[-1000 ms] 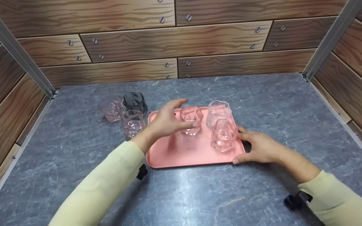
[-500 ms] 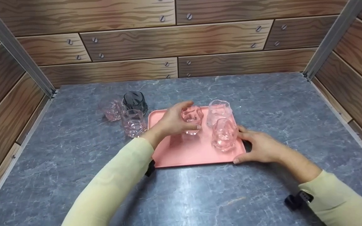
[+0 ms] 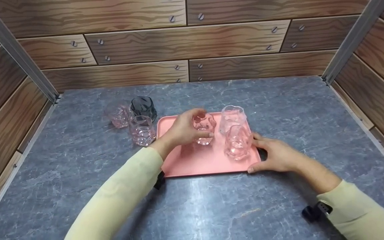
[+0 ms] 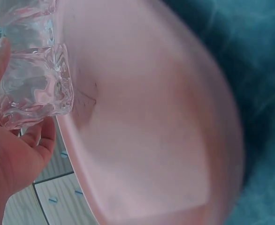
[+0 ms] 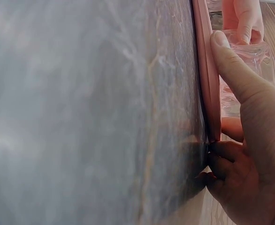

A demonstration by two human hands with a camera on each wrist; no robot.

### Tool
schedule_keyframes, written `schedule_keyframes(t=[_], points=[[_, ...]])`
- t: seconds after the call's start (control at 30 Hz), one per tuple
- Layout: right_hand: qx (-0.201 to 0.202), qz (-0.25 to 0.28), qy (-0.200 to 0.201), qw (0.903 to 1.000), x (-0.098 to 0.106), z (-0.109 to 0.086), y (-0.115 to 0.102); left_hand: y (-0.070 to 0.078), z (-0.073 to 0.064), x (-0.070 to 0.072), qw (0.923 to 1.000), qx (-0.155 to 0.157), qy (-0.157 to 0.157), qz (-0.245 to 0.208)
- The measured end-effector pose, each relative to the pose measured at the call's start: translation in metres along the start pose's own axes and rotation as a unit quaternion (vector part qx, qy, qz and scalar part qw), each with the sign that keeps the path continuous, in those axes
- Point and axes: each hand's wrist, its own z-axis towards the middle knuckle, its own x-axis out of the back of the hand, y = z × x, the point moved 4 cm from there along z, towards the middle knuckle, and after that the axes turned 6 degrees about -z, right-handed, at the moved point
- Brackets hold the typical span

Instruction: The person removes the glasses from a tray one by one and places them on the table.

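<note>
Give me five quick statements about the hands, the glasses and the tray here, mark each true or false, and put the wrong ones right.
1. The right hand grips the edge of the pink tray. True.
2. The left hand is empty. False: it holds a clear glass.
3. The dark glass is on the table, off the tray. True.
4. Every glass in the scene is on the tray. False: the dark one and two pale glasses are on the table, to the left of the tray.
5. Two other glasses are on the tray at its right side, near the right hand. True.
</note>
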Motion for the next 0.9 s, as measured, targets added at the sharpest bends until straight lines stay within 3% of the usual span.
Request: schedule_keyframes(t=[0.23,0.4,0.67,0.9], points=[[0.001,0.0,0.001,1.0,0.001,0.0,0.001,0.007,-0.014,0.003,0.9999,-0.007,-0.001,-0.008],[0.0,0.001,-0.003,1.0,0.0,0.0,0.0,0.018,-0.029,0.012,0.9998,-0.012,-0.002,-0.014],[0.001,0.002,-0.001,1.0,0.0,0.001,0.001,0.039,-0.053,0.042,0.9996,-0.014,0.02,-0.011],[0.001,0.003,0.001,1.0,0.0,0.001,0.001,0.052,-0.073,0.077,0.9994,0.002,0.032,-0.007]])
